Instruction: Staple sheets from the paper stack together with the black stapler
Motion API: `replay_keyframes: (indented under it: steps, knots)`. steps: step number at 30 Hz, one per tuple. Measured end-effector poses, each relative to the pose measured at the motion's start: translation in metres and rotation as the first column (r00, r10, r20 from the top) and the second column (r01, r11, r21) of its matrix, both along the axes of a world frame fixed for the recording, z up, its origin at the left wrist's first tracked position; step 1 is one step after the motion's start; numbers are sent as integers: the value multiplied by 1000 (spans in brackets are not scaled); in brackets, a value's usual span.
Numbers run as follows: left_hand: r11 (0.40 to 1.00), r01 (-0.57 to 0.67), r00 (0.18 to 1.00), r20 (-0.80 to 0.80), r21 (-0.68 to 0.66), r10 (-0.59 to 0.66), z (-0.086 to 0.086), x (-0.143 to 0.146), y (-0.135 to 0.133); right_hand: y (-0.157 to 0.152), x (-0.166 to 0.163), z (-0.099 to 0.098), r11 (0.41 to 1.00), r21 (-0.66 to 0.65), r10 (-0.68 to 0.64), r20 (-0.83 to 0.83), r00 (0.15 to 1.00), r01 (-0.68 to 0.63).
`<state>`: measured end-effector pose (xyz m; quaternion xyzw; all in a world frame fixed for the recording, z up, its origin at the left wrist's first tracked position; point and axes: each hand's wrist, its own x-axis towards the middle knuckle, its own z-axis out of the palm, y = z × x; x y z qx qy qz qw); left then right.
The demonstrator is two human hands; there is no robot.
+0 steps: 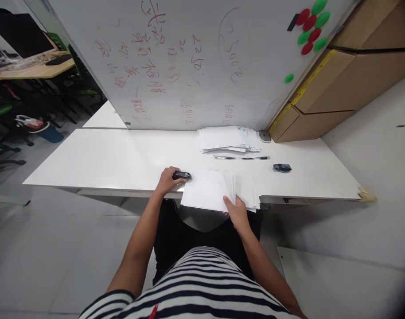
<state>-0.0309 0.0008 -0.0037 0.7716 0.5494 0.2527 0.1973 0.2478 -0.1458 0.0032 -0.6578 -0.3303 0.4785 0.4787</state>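
My left hand (169, 180) is closed round a black stapler (183, 175) at the left corner of some white paper sheets (202, 190). The stapler's head points right; whether the paper lies between its jaws cannot be made out. Pinched at their near edge, the sheets are in my right hand (236, 212), thumb on top and fingers mostly hidden underneath. One sheet edge bends up beside that thumb. More loose sheets (249, 192) lie just right of it, overhanging the table's front edge.
A white table (99, 155) stands before me, with a whiteboard (202, 88) upright at its back. On it are a paper stack (222, 138), a thin black-marked strip (242, 157), a small dark blue packet (282, 167) and a grey rounded object (265, 136). Cardboard boxes (325, 84) rise at right.
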Motion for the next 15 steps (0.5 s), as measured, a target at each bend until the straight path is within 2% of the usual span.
replay_keyframes:
  steps: [3,5,8,10,13,15]
  knots:
    - [1000,17,1000,-22,-26,-17,4,0,-5,-1,-10,1,999,-8,47,-25,999,-48]
    - [996,45,998,-34,-75,-47,13,-1,-8,-4,-17,-1,998,-6,61,-57,997,-61]
    - [960,137,990,50,-245,-128,35,-4,-8,-11,-24,-5,997,-6,73,-82,994,-74]
    - [928,146,984,143,-342,-102,49,-1,-5,-17,-26,-8,996,-2,94,-60,994,-94]
    - [953,-8,986,157,-304,58,58,19,5,-25,-26,-8,993,11,120,16,993,-120]
    - [966,-120,989,53,-231,135,53,40,12,-27,-25,-6,991,4,135,56,989,-136]
